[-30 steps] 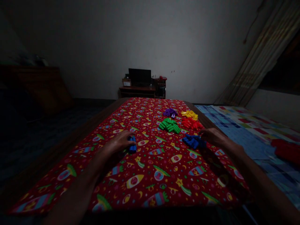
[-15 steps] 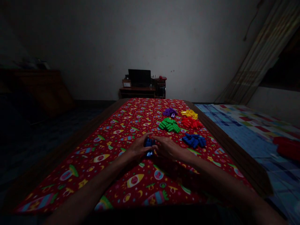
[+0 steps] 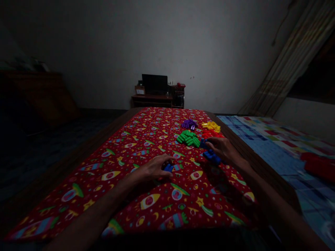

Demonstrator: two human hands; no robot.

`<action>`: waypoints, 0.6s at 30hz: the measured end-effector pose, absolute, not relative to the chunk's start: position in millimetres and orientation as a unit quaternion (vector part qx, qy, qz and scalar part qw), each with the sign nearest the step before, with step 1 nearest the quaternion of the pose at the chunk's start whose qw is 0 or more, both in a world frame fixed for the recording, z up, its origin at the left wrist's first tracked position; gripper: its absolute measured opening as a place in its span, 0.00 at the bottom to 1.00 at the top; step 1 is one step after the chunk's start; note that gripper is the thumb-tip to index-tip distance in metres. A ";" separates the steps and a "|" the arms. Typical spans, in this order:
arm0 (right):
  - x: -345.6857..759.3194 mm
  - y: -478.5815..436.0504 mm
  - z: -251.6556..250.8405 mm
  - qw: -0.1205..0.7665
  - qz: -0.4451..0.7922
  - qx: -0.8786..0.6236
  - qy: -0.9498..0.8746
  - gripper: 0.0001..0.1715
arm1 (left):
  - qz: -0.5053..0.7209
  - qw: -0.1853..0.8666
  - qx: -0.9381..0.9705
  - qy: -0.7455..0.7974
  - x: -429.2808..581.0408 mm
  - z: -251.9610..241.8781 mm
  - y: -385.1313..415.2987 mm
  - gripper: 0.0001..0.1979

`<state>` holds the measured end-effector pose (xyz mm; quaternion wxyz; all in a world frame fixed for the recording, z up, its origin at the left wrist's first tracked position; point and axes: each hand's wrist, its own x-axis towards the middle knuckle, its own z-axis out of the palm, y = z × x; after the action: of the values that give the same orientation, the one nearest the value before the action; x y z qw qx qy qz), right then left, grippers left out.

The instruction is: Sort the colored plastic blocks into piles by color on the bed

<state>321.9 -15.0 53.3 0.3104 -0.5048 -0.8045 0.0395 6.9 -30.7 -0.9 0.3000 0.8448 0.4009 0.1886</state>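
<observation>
My left hand rests low over the red patterned cloth, its fingers and thumb curled around a small blue plastic piece. Most of what it grips is hidden under the fingers. At the right, my right hand pinches another dark blue piece at its fingertips, just above the blue pile. Left of that hand, a pile of green finger-shaped pieces lies on the cloth. Red pieces lie right behind the hand, partly covered by it.
Farther back are a purple pile and a yellow pile. The red cloth covers a brown-edged table. A low stand with a dark screen is against the wall. To the right lies a checkered bedspread.
My right hand has left my left hand and moved right to the blue pile. My left hand stays near the same spot, around blue. The view has shifted slightly.
</observation>
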 end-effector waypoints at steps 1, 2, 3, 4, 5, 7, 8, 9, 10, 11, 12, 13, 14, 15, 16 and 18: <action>336.5 -13.5 53.5 0.306 0.035 -0.524 -0.794 0.18 | 0.175 0.294 0.850 0.399 5.4 0.2 -30.3 0.30; 349.2 -11.8 51.8 0.306 0.035 -0.539 -0.784 0.19 | 0.167 0.290 0.853 0.401 4.1 0.8 -29.7 0.31; 360.0 -9.9 48.6 0.308 0.038 -0.551 -0.775 0.19 | 0.163 0.286 0.852 0.406 3.1 0.9 -29.1 0.31; 368.8 -8.0 44.3 0.307 0.043 -0.560 -0.768 0.19 | 0.162 0.283 0.850 0.414 2.4 0.7 -28.5 0.30; 375.7 -6.1 39.2 0.304 0.049 -0.565 -0.766 0.19 | 0.163 0.281 0.847 0.422 2.1 0.3 -28.1 0.29; 384.6 -3.1 29.3 0.291 0.049 -0.570 -0.767 0.18 | 0.173 0.280 0.837 0.437 2.0 -0.4 -27.8 0.26; 387.1 -2.3 25.4 0.287 0.042 -0.572 -0.767 0.18 | 0.181 0.280 0.831 0.445 2.2 -0.6 -27.8 0.24; 388.6 -2.0 22.9 0.286 0.033 -0.573 -0.767 0.18 | 0.190 0.282 0.825 0.451 2.5 -0.6 -27.8 0.23; 389.0 -2.5 22.0 0.287 0.026 -0.575 -0.766 0.18 | 0.199 0.286 0.819 0.456 2.9 -0.7 -27.7 0.22; 388.4 -3.7 22.6 0.289 0.018 -0.577 -0.764 0.18 | 0.208 0.295 0.811 0.461 3.3 -1.0 -27.4 0.21; 386.6 -5.6 24.8 0.293 0.009 -0.579 -0.761 0.18 | 0.214 0.310 0.801 0.466 3.8 -1.6 -26.9 0.21; 383.2 -8.2 28.0 0.301 -0.001 -0.578 -0.758 0.18 | 0.221 0.331 0.788 0.470 4.4 -2.6 -26.1 0.21; 378.0 -11.4 31.8 0.314 -0.011 -0.575 -0.755 0.18 | 0.230 0.358 0.772 0.472 5.2 -4.1 -25.2 0.21; 370.8 -15.2 35.6 0.328 -0.020 -0.569 -0.754 0.17 | 0.241 0.387 0.756 0.469 6.1 -6.0 -24.3 0.23; 361.4 -19.5 38.8 0.342 -0.022 -0.557 -0.756 0.17 | 0.256 0.414 0.742 0.462 7.2 -8.1 -23.4 0.24; 336.6 -29.2 41.3 0.352 0.006 -0.512 -0.783 0.18 | 0.290 0.444 0.723 0.441 10.1 -12.1 -22.5 0.27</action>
<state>336.6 -29.2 41.3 0.3525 -0.5122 -0.7832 0.0058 10.1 -22.5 -12.1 0.4443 0.7235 0.4414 0.2904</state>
